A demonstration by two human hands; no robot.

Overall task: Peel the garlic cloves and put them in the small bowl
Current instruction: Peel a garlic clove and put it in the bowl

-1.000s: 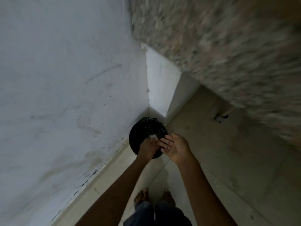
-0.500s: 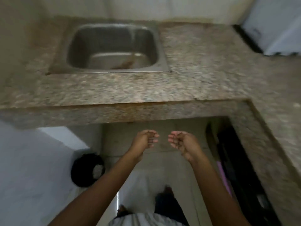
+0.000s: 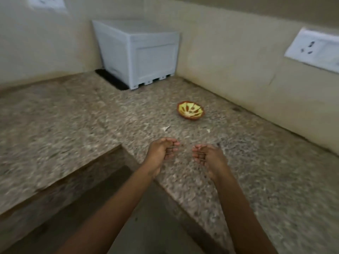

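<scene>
A small red bowl (image 3: 190, 112) with a yellow patterned inside stands on the speckled granite counter (image 3: 91, 116), near the right wall. Pale pieces lie in it; blur hides whether they are cloves. Two pale scraps of peel (image 3: 166, 128) (image 3: 208, 131) lie on the counter in front of the bowl. My left hand (image 3: 162, 151) and my right hand (image 3: 209, 155) hover side by side above the counter, a short way in front of the bowl. Both have loosely curled fingers with nothing in them.
A white ribbed box (image 3: 139, 52) stands in the back corner on a black mat (image 3: 111, 79). Wall sockets (image 3: 311, 50) (image 3: 47, 2) sit on the right and back walls. The L-shaped counter's inner corner (image 3: 121, 145) lies just left of my left hand, with floor below.
My view swung from a black bin on the floor, past the sink, to the counter corner. Both hands rose from the bin and now hover over the counter, holding nothing.
</scene>
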